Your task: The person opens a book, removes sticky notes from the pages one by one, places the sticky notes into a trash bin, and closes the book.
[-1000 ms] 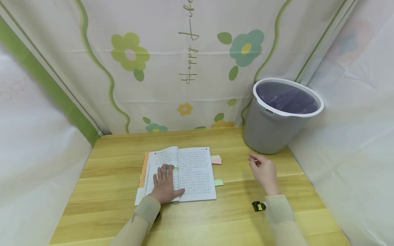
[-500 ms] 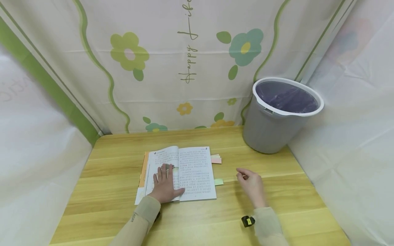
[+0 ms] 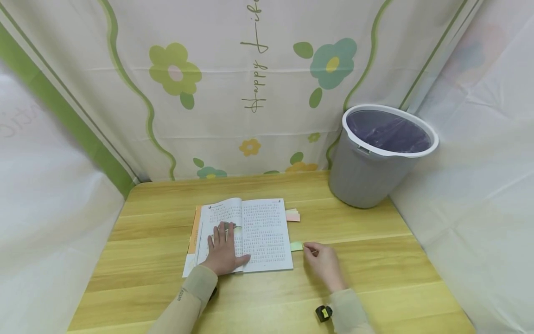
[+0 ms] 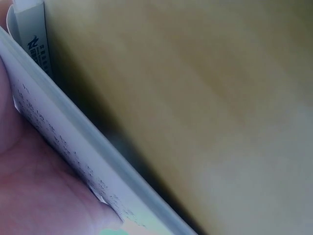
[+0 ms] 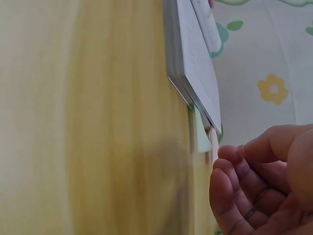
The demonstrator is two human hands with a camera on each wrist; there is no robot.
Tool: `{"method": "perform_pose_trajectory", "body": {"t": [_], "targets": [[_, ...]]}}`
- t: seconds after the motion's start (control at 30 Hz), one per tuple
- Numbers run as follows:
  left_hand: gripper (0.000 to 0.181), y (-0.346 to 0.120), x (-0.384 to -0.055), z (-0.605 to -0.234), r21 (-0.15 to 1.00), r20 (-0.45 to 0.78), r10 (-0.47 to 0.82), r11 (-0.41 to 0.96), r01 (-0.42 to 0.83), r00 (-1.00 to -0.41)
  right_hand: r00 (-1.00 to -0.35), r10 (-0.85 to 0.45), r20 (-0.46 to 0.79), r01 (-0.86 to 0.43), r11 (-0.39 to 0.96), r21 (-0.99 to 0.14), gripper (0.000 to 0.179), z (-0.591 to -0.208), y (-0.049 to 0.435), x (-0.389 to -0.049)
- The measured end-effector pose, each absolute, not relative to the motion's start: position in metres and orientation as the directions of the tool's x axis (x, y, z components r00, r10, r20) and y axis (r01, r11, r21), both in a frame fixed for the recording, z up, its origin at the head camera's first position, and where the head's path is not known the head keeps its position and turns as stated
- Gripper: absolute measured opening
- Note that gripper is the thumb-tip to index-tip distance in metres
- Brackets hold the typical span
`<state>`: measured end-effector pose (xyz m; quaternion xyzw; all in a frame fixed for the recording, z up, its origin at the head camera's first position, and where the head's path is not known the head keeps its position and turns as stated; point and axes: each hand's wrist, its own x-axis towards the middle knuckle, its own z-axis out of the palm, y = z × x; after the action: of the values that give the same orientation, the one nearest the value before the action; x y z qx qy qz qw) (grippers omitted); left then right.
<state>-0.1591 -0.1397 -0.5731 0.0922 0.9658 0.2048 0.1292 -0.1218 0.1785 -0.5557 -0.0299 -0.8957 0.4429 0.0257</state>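
1. My left hand (image 3: 223, 256) is lying flat, fingers spread, on the book (image 3: 267, 232); I'm judging even pressure is best for steadying pages.
2. Green tab (image 3: 296, 246) is sticking out past the book's right edge, over the tabletop (image 3: 154, 241).
3. My right hand (image 3: 326, 265) is hovering just beside it, fingers curled, tips together, gripping nothing visible.
4. I'm advising parting fingertips slightly, pinching squarely, not creasing the tab.

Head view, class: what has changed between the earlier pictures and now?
The right hand moved left and down the picture, from near the bin to the green tab at the right edge of the book. Its fingers are now by the tab's outer end; no grip on it shows. The left hand, book and bin stayed put.
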Motion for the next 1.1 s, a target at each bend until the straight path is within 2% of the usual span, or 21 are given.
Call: {"method": "perform_pose_trajectory", "body": {"t": [0.47, 1.1], "targets": [[0.119, -0.138, -0.158, -0.567, 0.403, -0.204, 0.224, 0.906, 0.127, -0.953, -1.000, 0.024, 0.004, 0.012, 0.643, -0.766, 0.018, -0.563, 0.151, -0.113], [0.121, -0.141, -0.161, -0.574, 0.418, -0.220, 0.236, 0.900, 0.127, -0.947, -0.996, 0.077, -0.055, 0.093, 0.677, -0.730, 0.023, -0.565, 0.134, -0.116]]}}
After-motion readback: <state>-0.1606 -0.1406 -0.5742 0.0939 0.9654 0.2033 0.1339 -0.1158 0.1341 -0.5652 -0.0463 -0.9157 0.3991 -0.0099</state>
